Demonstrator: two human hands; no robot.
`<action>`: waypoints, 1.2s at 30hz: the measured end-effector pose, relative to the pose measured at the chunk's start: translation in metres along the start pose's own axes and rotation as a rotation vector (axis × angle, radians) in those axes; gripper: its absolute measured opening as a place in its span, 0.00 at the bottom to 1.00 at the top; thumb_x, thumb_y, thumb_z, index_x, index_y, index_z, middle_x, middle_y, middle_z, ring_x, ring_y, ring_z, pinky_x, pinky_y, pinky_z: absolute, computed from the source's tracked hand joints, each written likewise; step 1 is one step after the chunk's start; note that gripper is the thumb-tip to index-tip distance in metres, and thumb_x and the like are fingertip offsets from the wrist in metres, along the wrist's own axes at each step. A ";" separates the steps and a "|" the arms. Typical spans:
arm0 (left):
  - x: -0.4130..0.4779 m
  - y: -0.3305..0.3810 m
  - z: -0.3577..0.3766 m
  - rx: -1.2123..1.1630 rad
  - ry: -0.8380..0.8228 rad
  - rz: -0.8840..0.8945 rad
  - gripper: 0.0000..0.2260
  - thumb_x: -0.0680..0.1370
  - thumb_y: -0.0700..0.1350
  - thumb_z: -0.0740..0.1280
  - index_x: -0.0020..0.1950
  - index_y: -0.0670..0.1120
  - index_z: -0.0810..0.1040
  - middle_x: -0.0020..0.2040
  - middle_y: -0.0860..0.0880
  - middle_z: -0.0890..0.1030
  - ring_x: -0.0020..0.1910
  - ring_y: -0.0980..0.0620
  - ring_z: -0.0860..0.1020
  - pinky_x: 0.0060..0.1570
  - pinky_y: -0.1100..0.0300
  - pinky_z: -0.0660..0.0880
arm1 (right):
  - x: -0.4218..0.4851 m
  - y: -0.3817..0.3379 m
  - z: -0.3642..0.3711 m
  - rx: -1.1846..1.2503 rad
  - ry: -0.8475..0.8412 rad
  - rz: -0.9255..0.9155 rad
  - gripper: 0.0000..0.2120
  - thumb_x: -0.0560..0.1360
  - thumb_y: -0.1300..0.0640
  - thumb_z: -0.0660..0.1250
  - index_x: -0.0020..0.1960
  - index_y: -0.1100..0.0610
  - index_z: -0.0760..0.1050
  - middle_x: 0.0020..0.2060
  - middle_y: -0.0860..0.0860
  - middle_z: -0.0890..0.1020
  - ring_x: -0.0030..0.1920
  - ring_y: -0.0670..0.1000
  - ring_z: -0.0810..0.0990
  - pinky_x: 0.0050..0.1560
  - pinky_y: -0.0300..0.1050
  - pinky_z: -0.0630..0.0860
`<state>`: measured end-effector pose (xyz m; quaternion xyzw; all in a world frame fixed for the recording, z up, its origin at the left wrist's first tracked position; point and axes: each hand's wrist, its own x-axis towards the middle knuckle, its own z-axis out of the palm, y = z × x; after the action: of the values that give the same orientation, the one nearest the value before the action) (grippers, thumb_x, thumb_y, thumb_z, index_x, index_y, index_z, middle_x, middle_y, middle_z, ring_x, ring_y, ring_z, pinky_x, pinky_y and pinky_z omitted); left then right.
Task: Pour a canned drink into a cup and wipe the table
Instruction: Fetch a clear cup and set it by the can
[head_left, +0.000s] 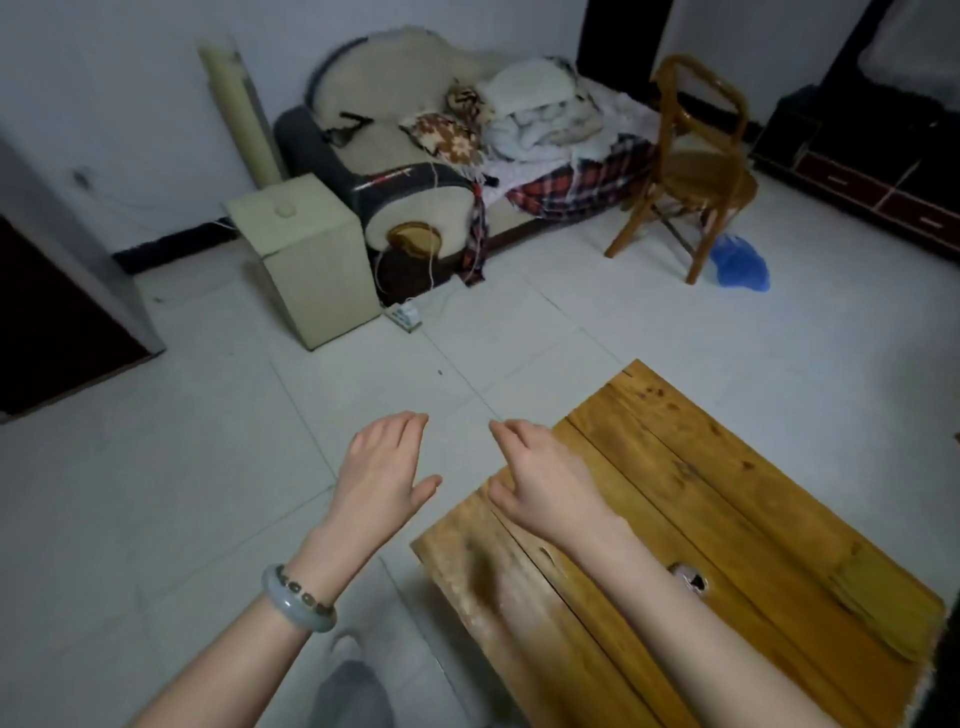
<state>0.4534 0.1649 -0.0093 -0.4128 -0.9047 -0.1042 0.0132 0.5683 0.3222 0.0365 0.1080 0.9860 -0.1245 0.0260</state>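
A low wooden table (727, 499) of yellow planks fills the lower right of the head view. Near its right edge lies a folded yellowish cloth (878, 608). My left hand (382, 467) hovers over the tiled floor just left of the table, fingers relaxed and holding nothing. My right hand (540, 478) hangs above the table's left corner, fingers loosely bent, also holding nothing. A bracelet sits on my left wrist. No can or cup shows in the frame.
White tiled floor (208, 467) spreads to the left and ahead. A sofa (410, 171) piled with blankets stands at the back, a cream box (306, 254) beside it, a wooden chair (696, 171) and a blue bag (740, 262) at the back right.
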 end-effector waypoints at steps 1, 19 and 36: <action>-0.002 -0.017 -0.006 0.020 0.013 -0.023 0.32 0.64 0.53 0.77 0.62 0.41 0.74 0.58 0.44 0.78 0.56 0.42 0.77 0.56 0.50 0.73 | 0.014 -0.017 0.002 -0.027 -0.008 -0.044 0.27 0.74 0.51 0.60 0.71 0.58 0.61 0.65 0.54 0.70 0.65 0.55 0.69 0.57 0.49 0.70; -0.002 -0.354 -0.098 0.178 0.177 -0.206 0.32 0.59 0.53 0.79 0.58 0.41 0.77 0.55 0.46 0.80 0.54 0.45 0.79 0.55 0.52 0.74 | 0.269 -0.299 0.033 -0.070 0.027 -0.263 0.29 0.74 0.49 0.62 0.71 0.57 0.59 0.64 0.53 0.70 0.64 0.55 0.68 0.55 0.47 0.69; 0.160 -0.579 -0.108 0.182 0.197 -0.280 0.31 0.60 0.52 0.79 0.58 0.42 0.77 0.54 0.46 0.81 0.53 0.46 0.80 0.55 0.51 0.75 | 0.558 -0.379 0.047 -0.053 -0.022 -0.361 0.30 0.73 0.49 0.62 0.71 0.58 0.59 0.64 0.54 0.71 0.64 0.56 0.69 0.58 0.49 0.70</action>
<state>-0.0933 -0.1065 0.0106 -0.2677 -0.9534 -0.0626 0.1242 -0.0579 0.0676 0.0380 -0.0729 0.9919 -0.1023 0.0169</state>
